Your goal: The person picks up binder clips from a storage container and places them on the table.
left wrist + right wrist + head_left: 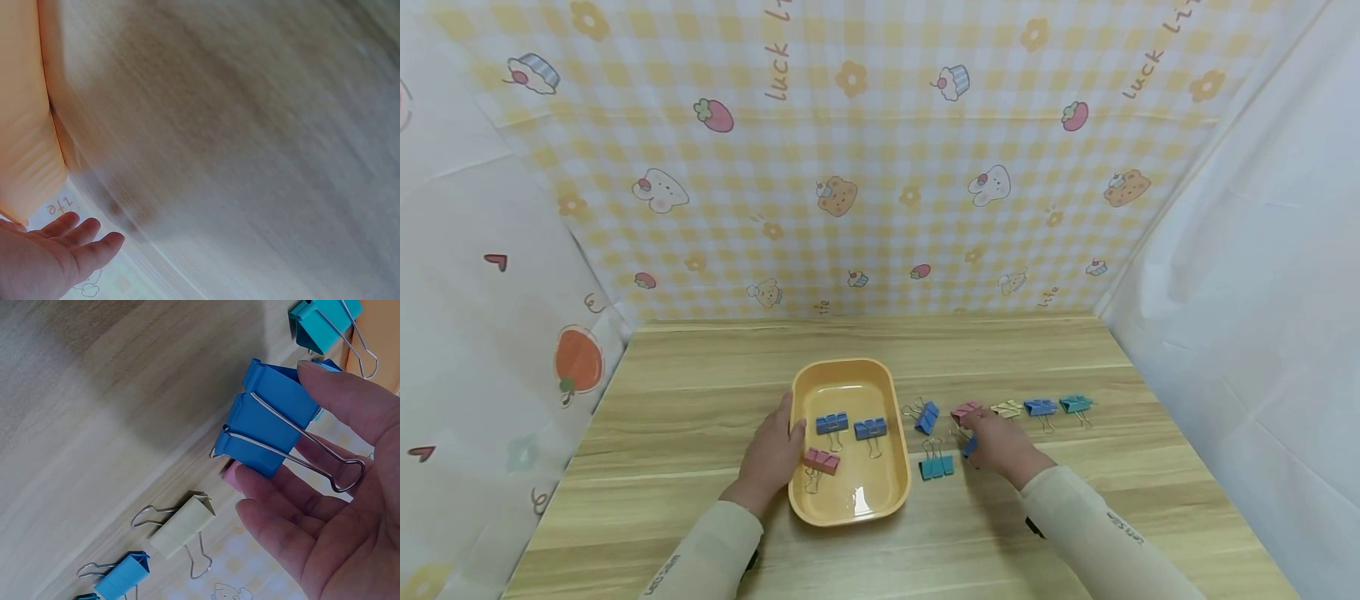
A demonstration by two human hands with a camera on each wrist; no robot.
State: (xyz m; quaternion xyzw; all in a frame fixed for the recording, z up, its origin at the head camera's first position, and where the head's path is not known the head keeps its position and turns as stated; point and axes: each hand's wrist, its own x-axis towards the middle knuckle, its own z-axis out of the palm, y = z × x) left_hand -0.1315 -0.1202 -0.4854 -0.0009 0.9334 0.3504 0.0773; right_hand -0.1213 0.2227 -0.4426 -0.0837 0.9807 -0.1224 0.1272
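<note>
My left hand (772,450) rests at the left side of a yellow plastic tray (850,523), thumb over the rim. In the left wrist view its fingers (94,250) stretch out beside the tray wall (28,125). Inside the tray lie two blue binder clips (870,429) and a pink binder clip (822,461). To the right of the tray, my right hand (1000,446) pinches a blue binder clip (269,419) between thumb and fingers, its wire handles toward the palm. Behind those fingers shows a pink binder clip (966,409), partly covered.
Between tray and right hand lie another blue binder clip (927,417) and a teal one, the teal clip (936,467) nearer me. Rightward runs a row with a pale yellow clip (1007,409), a blue clip (1041,407) and a teal clip (1077,404). A patterned cloth (880,250) hangs behind the table.
</note>
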